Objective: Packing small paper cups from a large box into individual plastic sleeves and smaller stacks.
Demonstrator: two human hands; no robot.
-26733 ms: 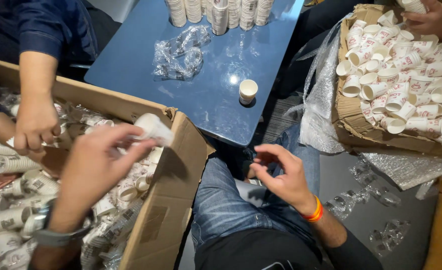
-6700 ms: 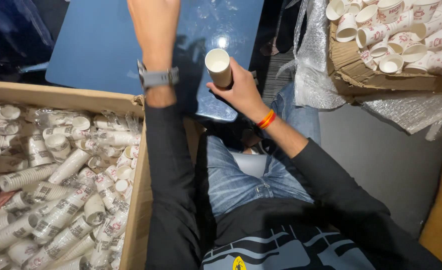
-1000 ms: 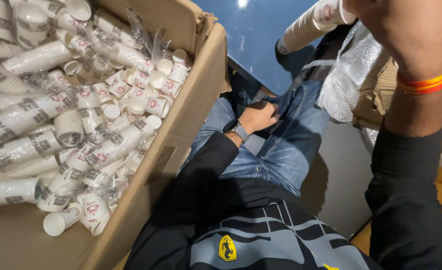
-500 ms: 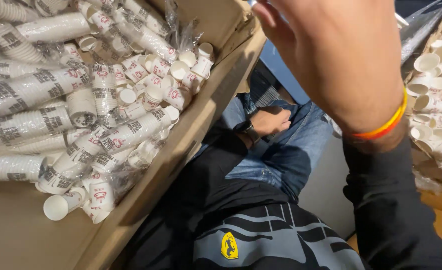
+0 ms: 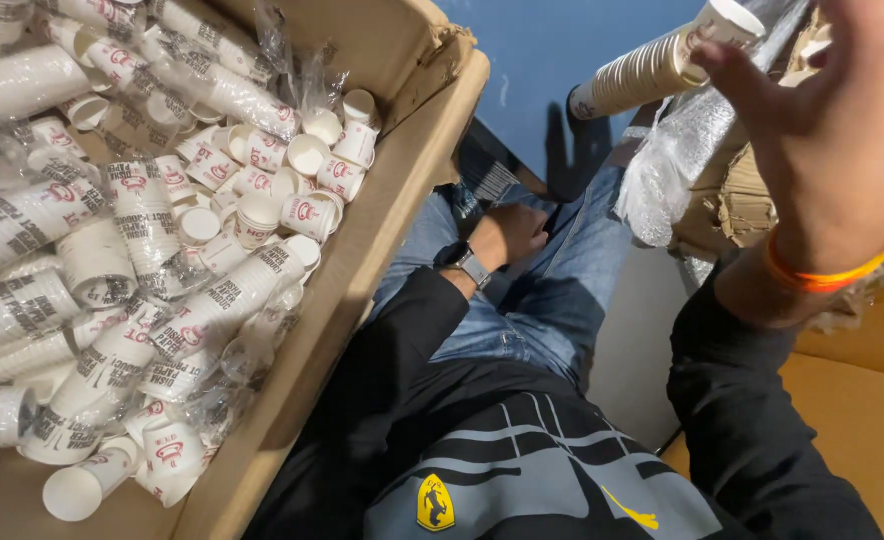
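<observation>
My right hand (image 5: 832,130) is raised at the upper right, an orange band on its wrist. Its fingertips grip the top end of a long stack of white paper cups (image 5: 642,70), which slants over the blue table (image 5: 552,50). My left hand (image 5: 510,235), with a watch on the wrist, rests on my jeans-clad thigh and holds nothing. To the left, a large cardboard box (image 5: 382,230) holds many printed white paper cups (image 5: 252,215), both loose and in plastic-wrapped stacks.
Crumpled clear plastic wrap (image 5: 677,165) hangs off a second cardboard box (image 5: 742,195) at the right. An orange-brown surface (image 5: 862,410) lies at the lower right. A dark object (image 5: 492,175) lies under the table edge near my knee.
My right hand has drawn back to the right, bringing the cup stack back into view over the blue table. The left hand stays on my thigh.
</observation>
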